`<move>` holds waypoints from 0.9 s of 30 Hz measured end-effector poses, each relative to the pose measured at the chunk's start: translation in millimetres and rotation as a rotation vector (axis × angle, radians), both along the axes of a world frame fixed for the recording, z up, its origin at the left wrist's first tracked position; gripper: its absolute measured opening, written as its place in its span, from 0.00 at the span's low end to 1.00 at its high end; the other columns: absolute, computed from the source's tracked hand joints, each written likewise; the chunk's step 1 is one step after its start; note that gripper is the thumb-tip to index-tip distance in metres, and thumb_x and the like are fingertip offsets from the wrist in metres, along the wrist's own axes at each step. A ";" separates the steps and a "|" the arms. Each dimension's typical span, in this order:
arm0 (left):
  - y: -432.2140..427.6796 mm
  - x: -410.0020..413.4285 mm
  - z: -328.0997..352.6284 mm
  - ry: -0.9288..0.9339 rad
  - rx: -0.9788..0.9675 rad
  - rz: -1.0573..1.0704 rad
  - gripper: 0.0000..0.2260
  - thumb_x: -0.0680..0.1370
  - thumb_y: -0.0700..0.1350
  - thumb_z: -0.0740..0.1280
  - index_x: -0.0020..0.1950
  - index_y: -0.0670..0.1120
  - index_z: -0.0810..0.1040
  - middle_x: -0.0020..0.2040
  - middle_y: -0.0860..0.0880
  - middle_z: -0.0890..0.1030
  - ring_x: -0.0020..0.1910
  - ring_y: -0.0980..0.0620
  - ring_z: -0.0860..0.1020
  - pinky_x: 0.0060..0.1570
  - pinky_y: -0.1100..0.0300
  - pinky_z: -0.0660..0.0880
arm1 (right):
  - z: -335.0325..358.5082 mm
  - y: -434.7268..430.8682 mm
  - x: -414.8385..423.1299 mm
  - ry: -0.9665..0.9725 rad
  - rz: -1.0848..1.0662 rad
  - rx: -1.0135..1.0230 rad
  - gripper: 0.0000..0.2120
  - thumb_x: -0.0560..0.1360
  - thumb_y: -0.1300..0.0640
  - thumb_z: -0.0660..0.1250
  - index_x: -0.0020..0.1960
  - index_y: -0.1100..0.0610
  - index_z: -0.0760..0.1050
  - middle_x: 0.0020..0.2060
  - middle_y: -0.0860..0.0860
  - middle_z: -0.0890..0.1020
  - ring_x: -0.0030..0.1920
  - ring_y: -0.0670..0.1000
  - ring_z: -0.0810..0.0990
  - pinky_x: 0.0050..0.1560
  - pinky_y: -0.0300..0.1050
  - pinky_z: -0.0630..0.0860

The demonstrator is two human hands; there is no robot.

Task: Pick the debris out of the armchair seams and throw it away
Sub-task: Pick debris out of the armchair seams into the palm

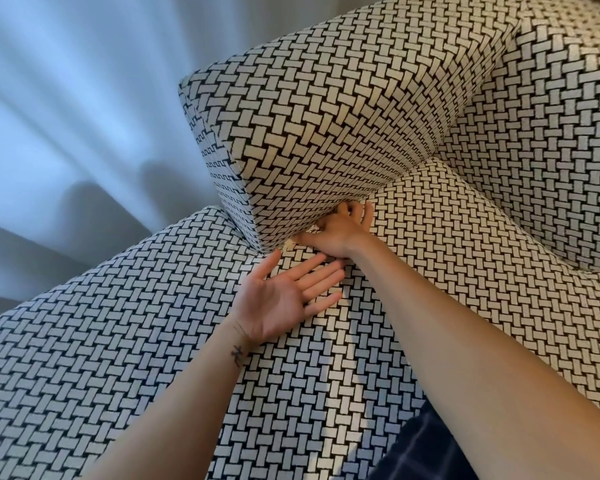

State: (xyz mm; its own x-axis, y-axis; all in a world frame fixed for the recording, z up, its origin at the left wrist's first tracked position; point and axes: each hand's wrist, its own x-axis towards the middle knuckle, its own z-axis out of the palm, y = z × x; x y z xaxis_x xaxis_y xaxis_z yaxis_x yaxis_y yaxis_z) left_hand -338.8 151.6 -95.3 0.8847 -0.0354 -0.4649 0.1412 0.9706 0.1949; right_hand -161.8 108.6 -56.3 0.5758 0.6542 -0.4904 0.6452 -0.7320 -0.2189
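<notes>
Digging right hand into armchair seam, grip hidden; left hand flat, palm up, empty. Next: pinch debris, drop into palm.

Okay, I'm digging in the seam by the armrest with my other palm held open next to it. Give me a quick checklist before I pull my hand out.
1. Right hand reaches the seam between armrest and seat cushion: ok, its fingers are tucked in.
2. Debris actually held in the right hand: cannot tell, the fingertips are hidden.
3. Left hand open, palm up, close by to catch: ok.
4. Pale speck at the seam beside the thumb: not ok, not yet picked up.
5. Bin to throw into: not ok, none in view.
</notes>
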 end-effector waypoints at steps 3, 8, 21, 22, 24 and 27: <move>0.1 -1.5 0.1 -0.016 -0.004 -0.002 0.33 0.85 0.61 0.52 0.80 0.37 0.61 0.78 0.33 0.65 0.78 0.36 0.66 0.77 0.37 0.59 | -7.5 -5.3 -0.5 0.003 -0.023 0.103 0.26 0.76 0.29 0.59 0.66 0.42 0.79 0.79 0.55 0.57 0.80 0.61 0.42 0.76 0.61 0.29; 1.0 -1.9 -2.7 -0.054 -0.030 -0.015 0.33 0.85 0.61 0.52 0.80 0.37 0.63 0.79 0.34 0.64 0.78 0.36 0.64 0.78 0.37 0.57 | -8.8 -14.1 3.8 0.060 -0.030 0.197 0.24 0.78 0.32 0.59 0.67 0.42 0.79 0.78 0.58 0.61 0.80 0.60 0.43 0.75 0.58 0.28; 1.1 -1.0 2.2 -0.019 0.000 -0.021 0.32 0.84 0.61 0.53 0.79 0.38 0.66 0.78 0.33 0.65 0.78 0.36 0.65 0.77 0.38 0.59 | -13.0 -37.0 3.3 -0.010 0.084 0.355 0.18 0.82 0.39 0.59 0.68 0.41 0.77 0.74 0.52 0.71 0.79 0.55 0.54 0.77 0.55 0.34; 1.4 -1.1 1.5 -0.024 -0.001 -0.019 0.33 0.84 0.61 0.53 0.79 0.38 0.65 0.79 0.33 0.65 0.78 0.36 0.65 0.77 0.38 0.59 | -12.3 -37.9 2.8 -0.002 0.089 0.352 0.19 0.82 0.40 0.59 0.70 0.42 0.76 0.75 0.52 0.69 0.80 0.54 0.53 0.78 0.55 0.34; 0.7 -1.7 0.3 -0.038 0.004 -0.020 0.33 0.85 0.61 0.52 0.81 0.38 0.62 0.79 0.33 0.63 0.79 0.36 0.63 0.78 0.38 0.57 | -9.9 -42.7 2.1 0.031 0.090 0.365 0.18 0.82 0.43 0.61 0.72 0.41 0.74 0.77 0.51 0.67 0.81 0.53 0.51 0.78 0.55 0.34; 1.2 -2.0 -1.2 -0.054 0.005 -0.025 0.33 0.85 0.61 0.51 0.81 0.39 0.61 0.80 0.34 0.62 0.80 0.37 0.61 0.79 0.38 0.54 | -4.8 -51.5 1.7 0.089 0.093 0.378 0.19 0.82 0.48 0.62 0.73 0.41 0.72 0.79 0.49 0.64 0.81 0.50 0.49 0.79 0.55 0.36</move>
